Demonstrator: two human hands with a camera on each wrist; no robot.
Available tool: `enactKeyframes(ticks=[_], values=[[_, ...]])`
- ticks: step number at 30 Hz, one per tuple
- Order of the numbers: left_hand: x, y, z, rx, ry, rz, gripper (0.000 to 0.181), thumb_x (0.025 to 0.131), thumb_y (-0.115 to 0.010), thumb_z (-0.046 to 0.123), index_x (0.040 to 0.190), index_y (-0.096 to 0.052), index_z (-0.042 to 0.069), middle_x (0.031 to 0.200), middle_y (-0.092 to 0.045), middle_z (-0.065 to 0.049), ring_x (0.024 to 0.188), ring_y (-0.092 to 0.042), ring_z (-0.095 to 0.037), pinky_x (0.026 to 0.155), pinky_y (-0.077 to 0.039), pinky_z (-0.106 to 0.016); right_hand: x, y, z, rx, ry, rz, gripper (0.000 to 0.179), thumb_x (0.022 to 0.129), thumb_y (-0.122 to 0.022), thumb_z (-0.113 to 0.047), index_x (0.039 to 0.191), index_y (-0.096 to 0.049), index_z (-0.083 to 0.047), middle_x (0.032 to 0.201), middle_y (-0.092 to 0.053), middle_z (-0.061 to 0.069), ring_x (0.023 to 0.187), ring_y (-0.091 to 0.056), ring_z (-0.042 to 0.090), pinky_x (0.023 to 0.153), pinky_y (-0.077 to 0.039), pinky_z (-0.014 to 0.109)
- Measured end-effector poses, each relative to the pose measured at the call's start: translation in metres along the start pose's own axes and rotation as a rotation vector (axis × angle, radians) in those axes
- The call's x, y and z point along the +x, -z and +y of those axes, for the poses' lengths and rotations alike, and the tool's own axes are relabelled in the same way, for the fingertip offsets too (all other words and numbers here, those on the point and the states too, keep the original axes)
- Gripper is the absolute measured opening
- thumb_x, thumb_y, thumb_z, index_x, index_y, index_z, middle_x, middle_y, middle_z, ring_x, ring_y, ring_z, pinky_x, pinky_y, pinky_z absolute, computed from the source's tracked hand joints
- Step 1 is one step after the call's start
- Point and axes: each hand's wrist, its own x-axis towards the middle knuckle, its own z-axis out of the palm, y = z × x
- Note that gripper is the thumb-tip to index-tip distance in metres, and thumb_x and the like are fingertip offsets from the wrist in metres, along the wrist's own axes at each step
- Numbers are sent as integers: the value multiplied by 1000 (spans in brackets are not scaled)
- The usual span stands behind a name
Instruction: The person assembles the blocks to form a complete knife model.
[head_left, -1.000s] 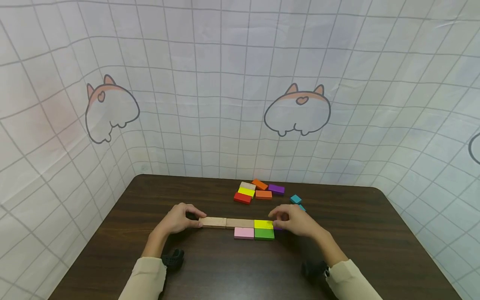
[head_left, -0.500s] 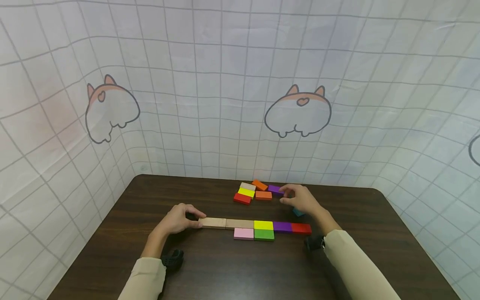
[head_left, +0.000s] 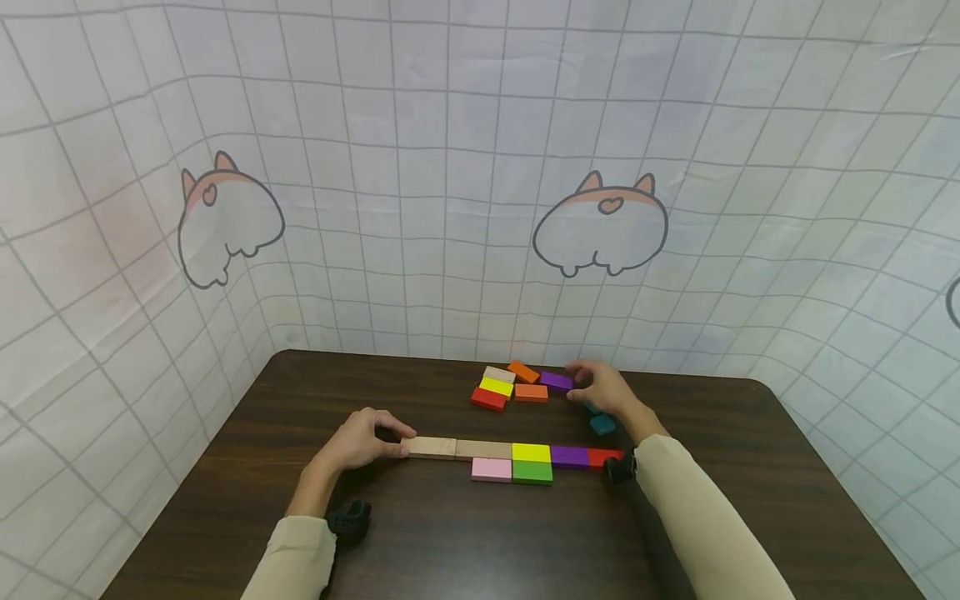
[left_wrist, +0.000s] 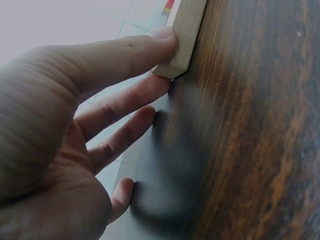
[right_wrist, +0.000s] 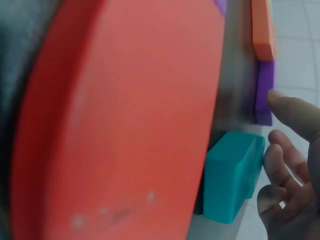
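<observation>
My left hand (head_left: 363, 440) pinches the left end of a plain wooden block (head_left: 431, 448) between thumb and index finger; its other fingertips rest on the table in the left wrist view. That block begins a row with a second plain block (head_left: 483, 451), a yellow (head_left: 531, 452), a purple (head_left: 569, 457) and a red block (head_left: 602, 457). A pink (head_left: 491, 470) and a green block (head_left: 532, 472) lie along its near side. My right hand (head_left: 607, 388) reaches to the back, thumb and index finger parted at the right end of another purple block (head_left: 556, 382).
Left of that purple block lie two orange blocks (head_left: 531, 392), a plain (head_left: 499, 375), a yellow (head_left: 497, 387) and a red one (head_left: 489, 399). Teal blocks (head_left: 602, 425) sit under and before my right hand. A gridded cloth (head_left: 420, 250) hangs behind the table (head_left: 450, 542).
My right hand has left the purple and red end of the row and moved back to the loose purple block. My left hand keeps its hold on the plain block.
</observation>
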Motion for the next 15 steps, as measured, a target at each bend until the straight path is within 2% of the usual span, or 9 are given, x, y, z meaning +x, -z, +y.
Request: enactKeyframes(ticks=[8,15], values=[[0,-1,0,4,2,3,20,82,-88,22,101,-83,24,106,-76,3,112,-65,-28,102,-49,-56,7,1,5,32,6,-36,56,88,-80,-11,140,-61,-6,117,-65,21,107,-56,35,98,-47,55],[0,-1,0,8,-13,-1,20,83,-87,21,102,-83,23,107,-76,3,113,-65,-29,102,-50,-56,11,-4,4,20,1,-44,50,91,-78,-12,139,-63,-7,114,-65,20,103,-56,32,96,-48,51]])
